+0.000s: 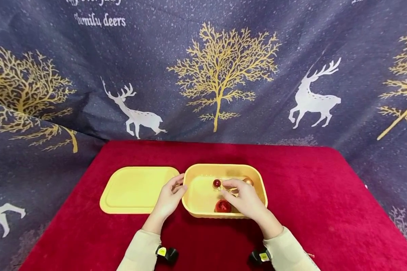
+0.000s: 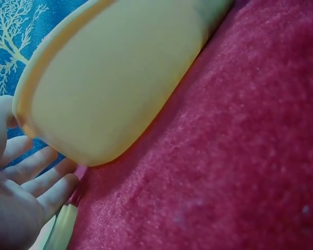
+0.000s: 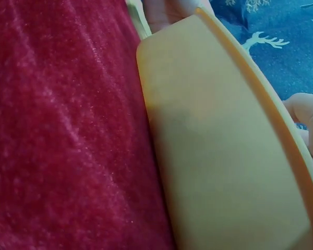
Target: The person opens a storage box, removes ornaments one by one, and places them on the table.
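An open yellow box (image 1: 196, 216) stands on the red cloth. My left hand (image 1: 169, 195) holds its left end, thumb over the rim and fingers along the outer wall; in the left wrist view those fingers (image 2: 55, 192) are spread at the box's end. Inside the box, my right hand (image 1: 245, 199) pinches a small dark red bauble (image 1: 216, 183) by its gold cap, between thumb and index finger. A larger red bauble (image 1: 223, 206) lies near the front wall below this hand. Behind the knuckles a gold bauble (image 1: 248, 181) shows in part.
A flat yellow lid (image 1: 139, 188) lies on the red cloth (image 1: 312, 195) to the left of the box, close to my left hand. A dark fabric backdrop (image 1: 244, 124) with deer and trees hangs behind the table.
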Available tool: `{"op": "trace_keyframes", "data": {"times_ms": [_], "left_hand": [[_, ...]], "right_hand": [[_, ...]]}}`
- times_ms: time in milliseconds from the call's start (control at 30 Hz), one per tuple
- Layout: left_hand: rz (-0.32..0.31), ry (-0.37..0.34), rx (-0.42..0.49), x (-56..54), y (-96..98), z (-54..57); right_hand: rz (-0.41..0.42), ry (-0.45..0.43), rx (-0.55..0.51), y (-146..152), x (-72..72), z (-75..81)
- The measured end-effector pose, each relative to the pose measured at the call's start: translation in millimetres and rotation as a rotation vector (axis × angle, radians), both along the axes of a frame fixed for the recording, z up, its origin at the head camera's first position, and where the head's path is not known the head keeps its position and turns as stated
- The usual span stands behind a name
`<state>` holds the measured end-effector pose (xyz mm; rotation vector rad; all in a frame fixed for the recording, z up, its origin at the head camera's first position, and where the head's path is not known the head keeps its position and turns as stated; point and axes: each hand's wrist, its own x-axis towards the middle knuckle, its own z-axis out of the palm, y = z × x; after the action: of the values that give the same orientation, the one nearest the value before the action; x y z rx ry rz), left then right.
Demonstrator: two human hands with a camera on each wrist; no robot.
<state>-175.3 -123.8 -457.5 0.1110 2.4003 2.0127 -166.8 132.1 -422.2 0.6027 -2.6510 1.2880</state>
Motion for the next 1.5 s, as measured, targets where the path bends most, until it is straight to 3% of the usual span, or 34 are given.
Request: {"op": "trace_keyframes", "data": {"times_ms": [200,567,1500], "left_hand": [[-0.016,-0.003,0.018,-0.9,0.5,2.7],[-0.008,0.001,0.015,2.2,-1.0,0.6],[-0.013,0.041,0.007,3.9,-1.7,-2.8]], "right_hand": [[0.052,0.027,0.033,2.2,1.0,0.1],[0.153,-0.017,0.151,2.0,5.5,-3.4],[0.196,-0.069,0.32,0.4,7.0,-3.7]]}}
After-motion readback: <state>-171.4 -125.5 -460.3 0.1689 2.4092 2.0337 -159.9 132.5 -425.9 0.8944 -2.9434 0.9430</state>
